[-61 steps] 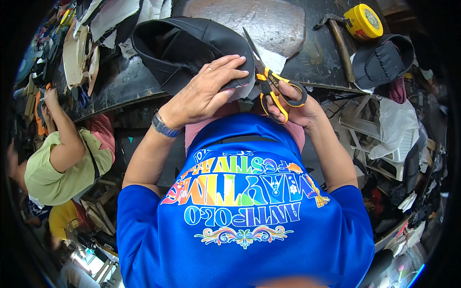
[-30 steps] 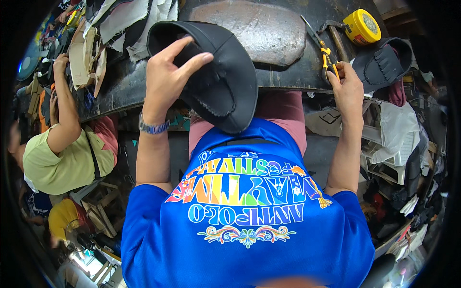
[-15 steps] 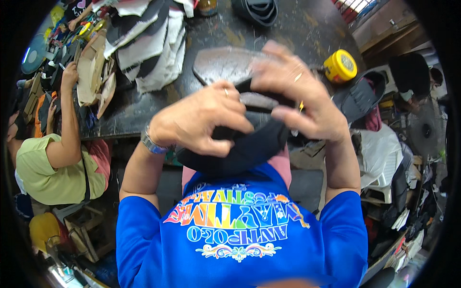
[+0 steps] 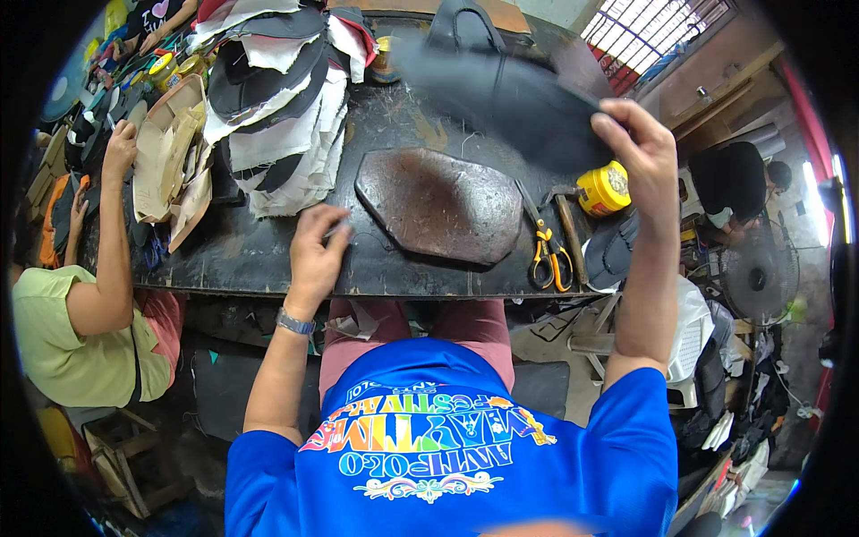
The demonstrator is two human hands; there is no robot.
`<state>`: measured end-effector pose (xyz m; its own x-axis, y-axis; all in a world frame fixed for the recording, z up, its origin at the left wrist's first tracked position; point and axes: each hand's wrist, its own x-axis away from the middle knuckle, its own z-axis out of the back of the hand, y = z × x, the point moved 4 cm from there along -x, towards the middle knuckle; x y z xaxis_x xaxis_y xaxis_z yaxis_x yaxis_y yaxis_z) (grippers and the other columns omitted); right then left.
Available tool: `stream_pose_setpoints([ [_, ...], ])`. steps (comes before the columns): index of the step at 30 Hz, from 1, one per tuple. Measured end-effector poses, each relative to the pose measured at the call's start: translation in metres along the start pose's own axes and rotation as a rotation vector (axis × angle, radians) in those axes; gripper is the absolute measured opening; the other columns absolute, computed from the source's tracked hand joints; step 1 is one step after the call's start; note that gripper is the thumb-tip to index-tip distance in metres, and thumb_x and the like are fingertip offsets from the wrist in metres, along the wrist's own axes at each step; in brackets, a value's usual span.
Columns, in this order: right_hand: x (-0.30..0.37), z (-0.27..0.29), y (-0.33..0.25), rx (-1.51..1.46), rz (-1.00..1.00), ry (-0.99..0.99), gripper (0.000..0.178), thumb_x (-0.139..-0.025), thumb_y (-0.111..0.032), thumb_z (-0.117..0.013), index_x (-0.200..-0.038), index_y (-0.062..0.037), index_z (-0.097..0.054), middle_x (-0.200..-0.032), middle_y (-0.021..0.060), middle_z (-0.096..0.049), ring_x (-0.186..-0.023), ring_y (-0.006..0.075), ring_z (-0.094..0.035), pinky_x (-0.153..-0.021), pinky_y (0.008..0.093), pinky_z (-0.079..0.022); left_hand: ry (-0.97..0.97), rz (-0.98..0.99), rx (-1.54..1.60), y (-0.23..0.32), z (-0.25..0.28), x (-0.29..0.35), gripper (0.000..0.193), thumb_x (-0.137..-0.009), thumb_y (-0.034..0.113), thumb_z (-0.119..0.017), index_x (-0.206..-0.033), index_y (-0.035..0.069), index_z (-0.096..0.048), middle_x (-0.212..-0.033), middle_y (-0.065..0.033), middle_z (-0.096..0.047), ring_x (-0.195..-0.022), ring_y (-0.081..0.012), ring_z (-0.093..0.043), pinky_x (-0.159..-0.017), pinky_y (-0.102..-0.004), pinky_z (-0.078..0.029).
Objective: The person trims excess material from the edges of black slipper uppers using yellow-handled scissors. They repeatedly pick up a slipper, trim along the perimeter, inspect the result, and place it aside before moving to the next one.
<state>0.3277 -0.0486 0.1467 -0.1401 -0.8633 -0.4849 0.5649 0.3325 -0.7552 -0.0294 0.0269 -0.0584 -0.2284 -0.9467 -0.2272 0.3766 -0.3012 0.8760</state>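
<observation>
My right hand is raised over the far right of the table, its fingers pinching one end of a black shoe upper. Motion blurs this piece, so its outline is hard to read. Below it a dark, worn angular slab lies flat on the table. My left hand is at the table's near edge, left of the slab, fingers loosely bent and apart, holding nothing. Just beyond it rises a stack of black cut pieces with white cloth backing.
Scissors with orange-and-black handles lie right of the slab, beside a wooden-handled tool and a yellow jar. Another black shoe upper stands at the back. A co-worker in a yellow-green shirt sits at left, near brown cut pieces.
Both hands were on the black upper by the table's near edge. My left hand has let go and moved left; my right has carried the piece toward the back right, uncovering the slab and scissors.
</observation>
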Motion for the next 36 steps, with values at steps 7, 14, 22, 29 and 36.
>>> stream_pose_setpoints([
  [7,-0.060,-0.105,0.132,0.750,0.146,0.128,0.018,-0.085,-0.027,-0.068,-0.091,-0.0097,-0.068,-0.085,0.0121,-0.067,-0.083,0.0339,-0.064,-0.074,0.0433,-0.050,-0.203,-0.324,-0.183,0.003,-0.012,0.006,0.017,-0.081,0.014,-0.069,-0.097,0.008,-0.070,-0.103,-0.0063,-0.064,-0.102,-0.0260,-0.058,-0.096,-0.0392,-0.040],
  [14,-0.033,-0.142,0.184,0.683,0.033,0.082,0.023,-0.080,-0.026,-0.073,-0.097,-0.0113,-0.068,-0.101,0.0093,-0.063,-0.096,0.0320,-0.059,-0.085,0.0437,-0.046,-0.197,-0.252,-0.119,0.002,-0.009,0.000,0.014,-0.083,0.015,-0.069,-0.095,0.010,-0.071,-0.097,-0.0037,-0.066,-0.098,-0.0235,-0.059,-0.092,-0.0366,-0.040],
  [22,-0.062,-0.161,0.202,0.964,0.098,0.185,0.084,-0.084,-0.046,-0.068,-0.151,-0.0172,-0.027,-0.154,0.0238,-0.023,-0.144,0.0449,-0.016,-0.109,0.0667,-0.018,-0.191,-0.267,-0.158,0.004,-0.010,-0.002,0.013,-0.083,0.014,-0.068,-0.095,0.010,-0.071,-0.096,-0.0041,-0.066,-0.096,-0.0225,-0.060,-0.090,-0.0353,-0.040],
  [29,-0.074,-0.164,0.200,0.987,-0.002,0.041,0.099,-0.079,-0.051,-0.071,-0.154,-0.0151,-0.018,-0.158,0.0221,-0.017,-0.147,0.0428,-0.009,-0.113,0.0627,-0.015,-0.197,-0.268,-0.150,0.003,-0.010,-0.002,0.014,-0.083,0.012,-0.068,-0.096,0.008,-0.071,-0.096,-0.0058,-0.066,-0.096,-0.0228,-0.060,-0.089,-0.0343,-0.042],
  [36,-0.009,-0.065,0.142,0.752,0.101,0.210,0.041,-0.081,-0.037,-0.071,-0.113,-0.0116,-0.064,-0.105,0.0133,-0.069,-0.104,0.0313,-0.063,-0.097,0.0480,-0.041,-0.211,-0.302,-0.121,0.001,-0.013,0.001,0.016,-0.082,0.010,-0.069,-0.098,0.007,-0.071,-0.100,-0.0072,-0.068,-0.098,-0.0249,-0.061,-0.090,-0.0353,-0.044],
])
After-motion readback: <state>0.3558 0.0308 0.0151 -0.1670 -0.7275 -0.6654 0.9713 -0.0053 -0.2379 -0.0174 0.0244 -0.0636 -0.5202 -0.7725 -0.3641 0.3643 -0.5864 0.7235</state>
